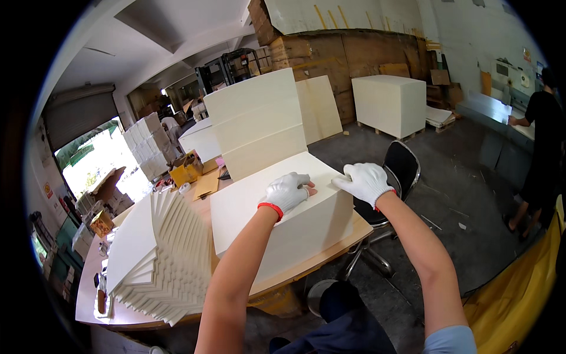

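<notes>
Pressing down, both gloved hands rest on the thick white paper stack (277,206) at the counter (330,248) edge: the left hand (287,192) lies flat, palm steadying it; the right hand (365,180) curls over its three o'clock corner. A fanned pile (159,253) lies at nine o'clock.

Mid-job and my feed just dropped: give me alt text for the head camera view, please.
Two white-gloved hands, left hand and right hand, rest on the top far edge of a thick stack of white paper on a wooden table. A fanned pile of white sheets lies to the left, a black chair stands beyond the table, and another person works at far right.
</notes>
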`<state>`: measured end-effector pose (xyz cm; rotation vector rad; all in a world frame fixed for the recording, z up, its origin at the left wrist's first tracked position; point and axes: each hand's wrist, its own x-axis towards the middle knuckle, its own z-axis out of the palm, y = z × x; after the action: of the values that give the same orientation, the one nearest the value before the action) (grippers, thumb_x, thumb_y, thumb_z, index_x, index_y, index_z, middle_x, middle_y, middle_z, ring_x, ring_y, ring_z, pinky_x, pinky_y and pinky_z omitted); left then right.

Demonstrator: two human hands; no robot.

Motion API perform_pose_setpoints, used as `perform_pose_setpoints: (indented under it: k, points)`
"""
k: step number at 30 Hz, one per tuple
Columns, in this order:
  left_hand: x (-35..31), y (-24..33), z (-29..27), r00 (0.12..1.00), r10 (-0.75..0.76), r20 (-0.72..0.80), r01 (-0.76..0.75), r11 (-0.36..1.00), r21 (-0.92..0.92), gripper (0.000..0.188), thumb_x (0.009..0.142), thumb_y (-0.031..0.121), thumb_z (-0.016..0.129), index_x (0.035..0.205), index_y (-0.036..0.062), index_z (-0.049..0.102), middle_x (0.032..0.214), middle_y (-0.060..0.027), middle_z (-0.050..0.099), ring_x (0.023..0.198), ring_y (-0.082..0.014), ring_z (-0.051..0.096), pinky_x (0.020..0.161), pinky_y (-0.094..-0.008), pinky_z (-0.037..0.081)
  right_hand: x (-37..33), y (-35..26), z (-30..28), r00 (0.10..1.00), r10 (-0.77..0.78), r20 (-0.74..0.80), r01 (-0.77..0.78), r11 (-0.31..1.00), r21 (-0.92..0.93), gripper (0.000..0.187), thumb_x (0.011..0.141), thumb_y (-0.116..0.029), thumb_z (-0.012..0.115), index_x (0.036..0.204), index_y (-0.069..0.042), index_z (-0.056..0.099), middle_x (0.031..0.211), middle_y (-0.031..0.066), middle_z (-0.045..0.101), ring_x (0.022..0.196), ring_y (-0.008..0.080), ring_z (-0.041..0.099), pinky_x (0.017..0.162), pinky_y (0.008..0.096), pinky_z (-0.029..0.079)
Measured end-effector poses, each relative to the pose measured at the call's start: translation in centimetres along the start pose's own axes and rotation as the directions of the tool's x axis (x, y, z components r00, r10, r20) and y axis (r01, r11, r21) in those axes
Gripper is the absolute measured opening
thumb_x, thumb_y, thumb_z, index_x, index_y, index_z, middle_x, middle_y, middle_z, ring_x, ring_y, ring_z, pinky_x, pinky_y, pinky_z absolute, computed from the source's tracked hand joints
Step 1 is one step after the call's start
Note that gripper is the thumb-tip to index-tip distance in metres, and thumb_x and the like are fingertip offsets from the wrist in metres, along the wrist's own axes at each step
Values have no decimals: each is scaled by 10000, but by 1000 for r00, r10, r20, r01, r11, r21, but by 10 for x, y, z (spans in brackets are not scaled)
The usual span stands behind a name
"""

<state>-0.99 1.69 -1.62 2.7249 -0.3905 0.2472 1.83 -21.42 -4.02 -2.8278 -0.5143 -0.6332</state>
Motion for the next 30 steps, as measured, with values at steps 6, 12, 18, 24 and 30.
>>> perform_pose_setpoints:
  k: [6,12,18,24,30]
  points:
    - [7,3,5,999,-30,31,31,999,-22,274,891,331,686,1081,134,699,1092,-100,710,1021,-292,674,877,-395,510,16,0,8,994,12,-111,31,927,375,554,930,-619,501,883,-85,636,854,166,703,827,350,683,722,462,514]
    - [8,-6,23,962,258,-88,-273,921,-277,261,929,144,628,1181,78,653,1106,-137,702,1029,-308,668,910,-390,513,6,-10,35,955,285,80,-212,470,857,513,993,-527,513,816,-46,543,669,58,515,621,145,497,640,319,413]
    - [9,-2,14,982,187,-1,-173,901,-397,302,931,150,664,1213,48,634,1170,-189,690,1094,-287,662,943,-385,513,1,-20,42,902,380,-206,-80,615,785,550,1000,-561,425,897,-60,627,851,221,663,880,434,624,758,475,454]
    - [11,-1,20,992,121,41,-92,900,-425,420,884,208,756,1247,52,612,1233,-169,688,1210,-274,634,993,-374,510,-1,-20,47,902,393,-178,-111,611,784,541,1010,-553,394,953,-70,632,914,234,671,933,463,613,782,512,456]
    - [10,-2,17,992,108,71,-67,897,-436,404,907,200,720,1265,53,606,1237,-155,692,1193,-264,645,986,-368,509,-2,-20,47,902,396,-172,-121,614,780,541,1011,-561,390,963,-74,623,905,242,670,925,467,617,775,520,458]
